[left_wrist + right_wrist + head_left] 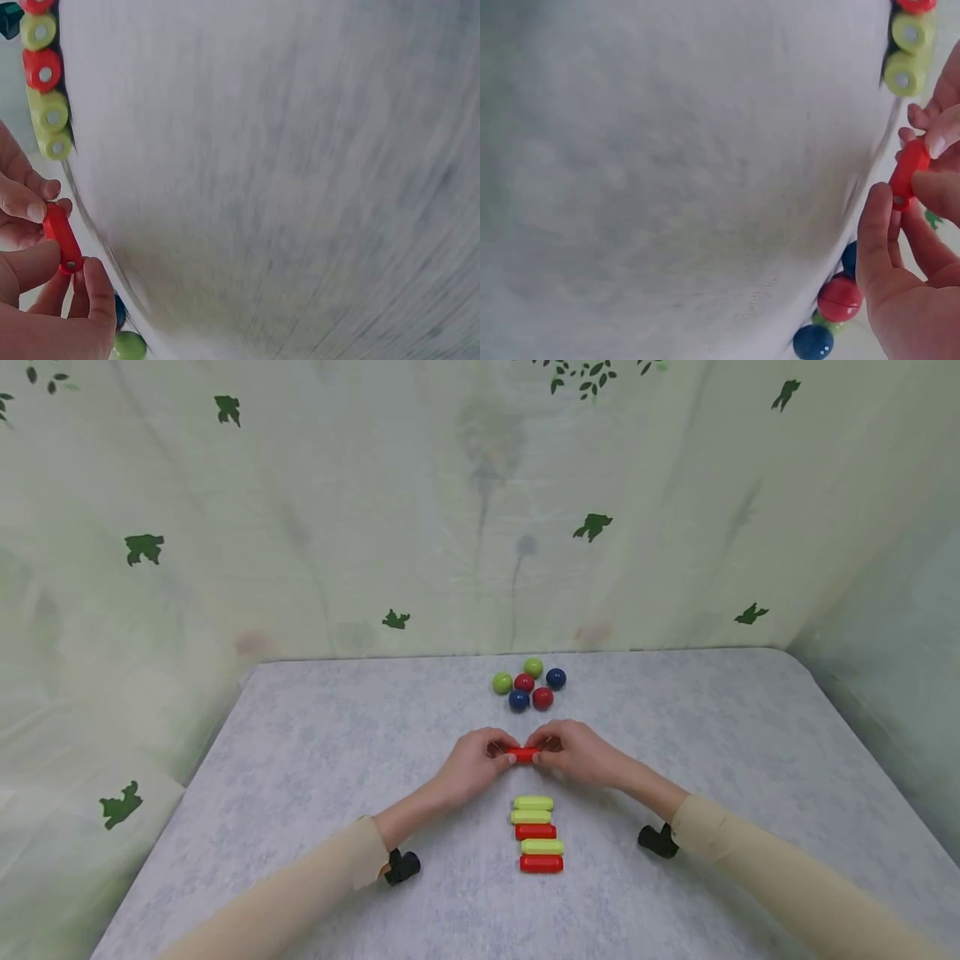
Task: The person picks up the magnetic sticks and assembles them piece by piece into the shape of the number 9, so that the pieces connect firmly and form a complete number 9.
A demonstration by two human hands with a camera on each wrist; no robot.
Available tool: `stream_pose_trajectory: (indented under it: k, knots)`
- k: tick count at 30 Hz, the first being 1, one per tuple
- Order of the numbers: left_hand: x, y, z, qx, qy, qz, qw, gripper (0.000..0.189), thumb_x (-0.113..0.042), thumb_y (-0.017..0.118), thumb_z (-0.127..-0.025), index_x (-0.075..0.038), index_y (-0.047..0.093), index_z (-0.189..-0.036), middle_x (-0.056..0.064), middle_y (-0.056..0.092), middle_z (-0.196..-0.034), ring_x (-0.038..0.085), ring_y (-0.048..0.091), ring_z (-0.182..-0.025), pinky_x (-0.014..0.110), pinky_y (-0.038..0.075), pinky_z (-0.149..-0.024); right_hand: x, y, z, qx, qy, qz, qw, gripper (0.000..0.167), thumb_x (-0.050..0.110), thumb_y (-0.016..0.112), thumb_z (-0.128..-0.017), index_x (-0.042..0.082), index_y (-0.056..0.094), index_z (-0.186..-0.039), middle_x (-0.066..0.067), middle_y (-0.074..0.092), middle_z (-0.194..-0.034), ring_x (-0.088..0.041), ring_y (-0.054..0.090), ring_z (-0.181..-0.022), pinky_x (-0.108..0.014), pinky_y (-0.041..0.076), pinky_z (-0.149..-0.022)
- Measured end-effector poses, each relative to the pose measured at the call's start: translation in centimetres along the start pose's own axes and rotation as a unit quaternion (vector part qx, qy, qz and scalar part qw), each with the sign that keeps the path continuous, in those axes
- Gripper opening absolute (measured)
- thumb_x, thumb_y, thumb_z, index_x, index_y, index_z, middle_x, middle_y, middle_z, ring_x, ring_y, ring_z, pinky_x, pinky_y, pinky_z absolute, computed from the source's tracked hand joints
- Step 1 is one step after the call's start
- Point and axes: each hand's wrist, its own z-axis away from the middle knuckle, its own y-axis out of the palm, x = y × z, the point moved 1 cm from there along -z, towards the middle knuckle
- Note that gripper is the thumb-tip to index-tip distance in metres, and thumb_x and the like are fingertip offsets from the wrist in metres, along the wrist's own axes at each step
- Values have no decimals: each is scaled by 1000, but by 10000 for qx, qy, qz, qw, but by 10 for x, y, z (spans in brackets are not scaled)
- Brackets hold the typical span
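Over the middle of the table, both hands hold one short red rod (522,754) with a silvery disc in its end. My left hand (474,762) pinches its left end between thumb and fingers, and my right hand (581,753) pinches the right end. In the left wrist view the red rod (63,238) stands out between the fingertips of both hands. Nearer to me lies a column of rods side by side, with yellow-green rods (533,803) at its far end and a red rod (541,863) at its near end.
Beyond the hands sits a cluster of balls: green balls (502,683), red balls (543,697) and dark blue balls (556,678). The table (337,718) has a mottled grey cover, and a leaf-and-bird patterned curtain (420,527) hangs behind it. Black wrist cameras (402,867) sit below each sleeve.
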Motion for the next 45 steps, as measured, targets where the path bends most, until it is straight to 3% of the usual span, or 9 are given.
stream_pose_trajectory:
  k: [10,18,27,33,38,45]
  knots:
    - [7,-11,-26,-335,-96,107,9993,15,-4,68,-91,-5,74,-105,2,70,-96,18,61,-90,34,51,-82,-3,-8,-26,-338,214,305,9987,17,9,69,-91,11,73,-107,1,67,-95,-18,59,-86,-32,51,-80]
    - [17,-10,-41,-409,-56,-271,9988,11,-4,71,-89,-5,74,-99,2,67,-90,16,58,-80,29,50,-74,-6,-8,-38,-436,408,418,9973,18,10,70,-91,10,73,-108,0,67,-93,-18,58,-85,-31,50,-77]
    - [15,-8,-45,-294,-179,-501,9982,13,-5,73,-88,-6,73,-101,2,64,-87,16,57,-74,26,48,-68,-12,-17,-34,-419,483,218,9977,22,5,68,-90,9,73,-111,-1,68,-99,-20,60,-89,-34,52,-81]
    - [14,-8,-46,-238,-179,-506,9983,13,-5,73,-88,-5,72,-101,2,64,-88,16,57,-75,27,48,-68,-13,-36,-33,-910,652,195,9935,17,6,64,-93,8,72,-108,-4,68,-102,-24,60,-97,-39,51,-85]
    - [13,-8,-44,-290,-97,-494,9983,14,-5,72,-88,-3,71,-103,3,65,-90,14,57,-76,27,48,-70,-17,-45,-37,-1258,478,332,9903,20,4,63,-94,8,71,-112,-8,65,-113,-27,59,-105,-44,49,-87]
    - [14,-6,-43,-347,-108,-489,9981,15,-6,72,-88,-4,72,-103,3,65,-92,15,57,-78,27,48,-71,-23,-43,-47,-1035,253,336,9937,33,-2,63,-91,6,66,-123,-12,62,-122,-28,58,-110,-47,48,-92]
